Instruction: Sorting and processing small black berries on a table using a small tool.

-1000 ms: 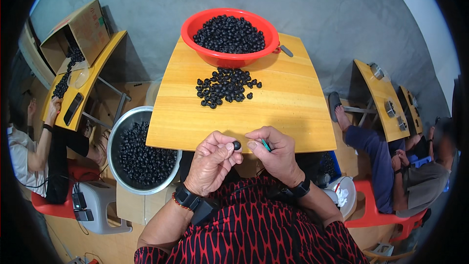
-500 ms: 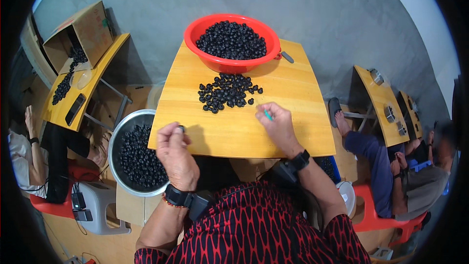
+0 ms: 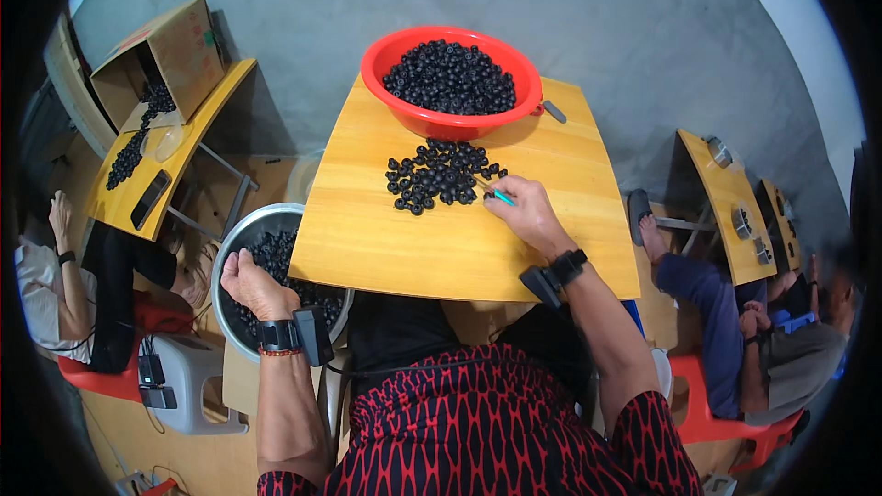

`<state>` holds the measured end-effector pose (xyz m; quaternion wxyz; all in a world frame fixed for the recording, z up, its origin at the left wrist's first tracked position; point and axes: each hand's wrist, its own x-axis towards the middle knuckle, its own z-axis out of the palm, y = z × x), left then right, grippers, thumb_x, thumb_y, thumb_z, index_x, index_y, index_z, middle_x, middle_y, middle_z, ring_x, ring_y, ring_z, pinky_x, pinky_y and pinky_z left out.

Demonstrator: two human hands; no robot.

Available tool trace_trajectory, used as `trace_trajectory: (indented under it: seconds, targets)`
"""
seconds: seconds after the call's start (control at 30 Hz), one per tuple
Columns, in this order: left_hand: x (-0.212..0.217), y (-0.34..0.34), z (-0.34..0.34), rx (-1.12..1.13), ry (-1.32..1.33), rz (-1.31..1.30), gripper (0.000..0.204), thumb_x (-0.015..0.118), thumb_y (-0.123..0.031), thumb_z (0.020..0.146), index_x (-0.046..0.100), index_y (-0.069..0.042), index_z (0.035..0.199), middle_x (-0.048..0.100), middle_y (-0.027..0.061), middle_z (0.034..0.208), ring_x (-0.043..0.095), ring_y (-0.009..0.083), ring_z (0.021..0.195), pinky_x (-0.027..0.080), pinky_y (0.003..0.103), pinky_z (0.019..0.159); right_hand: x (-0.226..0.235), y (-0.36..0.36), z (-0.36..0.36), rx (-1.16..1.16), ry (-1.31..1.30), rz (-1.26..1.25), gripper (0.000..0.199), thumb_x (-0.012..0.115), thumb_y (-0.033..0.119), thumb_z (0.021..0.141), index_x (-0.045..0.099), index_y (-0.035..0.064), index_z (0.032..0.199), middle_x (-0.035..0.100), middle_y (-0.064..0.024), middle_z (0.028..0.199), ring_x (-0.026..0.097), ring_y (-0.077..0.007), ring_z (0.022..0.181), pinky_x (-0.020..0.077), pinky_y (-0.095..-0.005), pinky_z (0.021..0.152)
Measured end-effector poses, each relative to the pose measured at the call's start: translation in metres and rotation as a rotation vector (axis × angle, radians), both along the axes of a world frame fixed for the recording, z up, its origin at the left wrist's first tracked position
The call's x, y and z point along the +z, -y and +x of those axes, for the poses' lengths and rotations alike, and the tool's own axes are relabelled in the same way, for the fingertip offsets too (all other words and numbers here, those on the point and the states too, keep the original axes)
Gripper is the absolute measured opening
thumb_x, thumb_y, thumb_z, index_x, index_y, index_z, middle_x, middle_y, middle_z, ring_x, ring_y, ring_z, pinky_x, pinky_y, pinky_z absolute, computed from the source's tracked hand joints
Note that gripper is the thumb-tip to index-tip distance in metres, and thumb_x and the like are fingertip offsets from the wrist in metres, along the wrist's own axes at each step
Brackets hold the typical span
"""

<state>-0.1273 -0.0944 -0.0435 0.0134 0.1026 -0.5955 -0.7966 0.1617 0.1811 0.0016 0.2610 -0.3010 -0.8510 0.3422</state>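
On the yellow table lies a loose pile of small, round, shiny black bead-like pieces [image 3: 439, 174]. My right hand [image 3: 528, 213] is beside the pile's right edge, closed on a teal-handled pick [image 3: 502, 196], its thin shaft pointing to the pieces. Over the metal basin [image 3: 220, 289] at the lower left is my left hand [image 3: 257, 285], its fingers curled together; whether anything is in them is hidden. More black pieces fill the basin beneath it. A red plastic basin [image 3: 450, 118] heaped with the same pieces stands at the table's far end.
The wooden table [image 3: 367, 253] fronts a grey wall. At left, another table holds a tipped cardboard box [image 3: 184, 55], spilled black pieces and a phone [image 3: 151, 199]. People sit on both sides; a grey stool [image 3: 193, 386] stands at the lower left. Small metal cups [image 3: 740, 220] rest on a right-hand table.
My left hand has moved left and off the table, over the metal basin; the black piece it pinched is no longer visible. My right hand's pick now reaches the pile.
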Motion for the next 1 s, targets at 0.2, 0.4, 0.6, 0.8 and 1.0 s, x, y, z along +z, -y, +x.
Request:
trace_trajectory:
  seconds: [0.2,0.4,0.6,0.8,1.0]
  targets:
    - [0.044,-0.024,0.048,-0.114,-0.384,0.012,0.019,0.062,-0.007,0.093,0.061,0.002,0.111,0.063,0.0065,0.108,0.057,0.0142,0.098,0.045,0.027,0.089,0.031,0.07,0.024,0.09,-0.267,-0.54,0.02,0.07,0.008,0.089,0.069,-0.0008,0.107,0.066,0.0024,0.093,0.056,-0.0033,0.082,0.0464,-0.0199,0.074]
    - [0.08,-0.037,0.138,-1.069,-0.225,0.237,0.017,0.065,-0.008,0.093,0.066,0.001,0.106,0.069,0.0086,0.1,0.061,0.0128,0.087,0.048,0.028,0.083,0.051,0.121,0.036,0.148,-0.263,-0.794,0.025,0.07,0.01,0.091,0.069,0.0008,0.114,0.066,0.0021,0.092,0.057,-0.0036,0.084,0.0468,-0.0206,0.077]
    - [0.069,-0.039,0.167,-1.401,0.065,0.432,0.022,0.064,-0.007,0.095,0.064,0.002,0.116,0.069,0.0131,0.108,0.063,0.0139,0.088,0.053,0.027,0.082,0.034,0.135,0.029,0.19,-0.386,-0.707,0.023,0.071,0.007,0.089,0.07,0.0006,0.111,0.069,0.0001,0.093,0.058,-0.0048,0.08,0.0483,-0.0229,0.071]
    - [0.059,-0.039,0.164,-1.38,0.25,0.567,0.018,0.062,-0.007,0.097,0.062,0.001,0.113,0.069,0.0122,0.103,0.066,0.0149,0.086,0.056,0.028,0.078,0.036,0.14,0.024,0.135,-0.31,-0.345,0.021,0.074,0.005,0.086,0.071,0.0006,0.106,0.065,-0.0019,0.082,0.058,-0.0071,0.077,0.0477,-0.0238,0.069]
    - [0.06,-0.037,0.166,-1.367,0.357,0.584,0.015,0.06,-0.004,0.097,0.06,0.001,0.111,0.067,0.0088,0.092,0.067,0.0134,0.077,0.058,0.025,0.072,0.036,0.143,0.024,0.087,-0.402,-0.286,0.016,0.078,0.001,0.08,0.071,0.0036,0.094,0.061,-0.0031,0.079,0.058,-0.0096,0.071,0.0464,-0.0253,0.064]
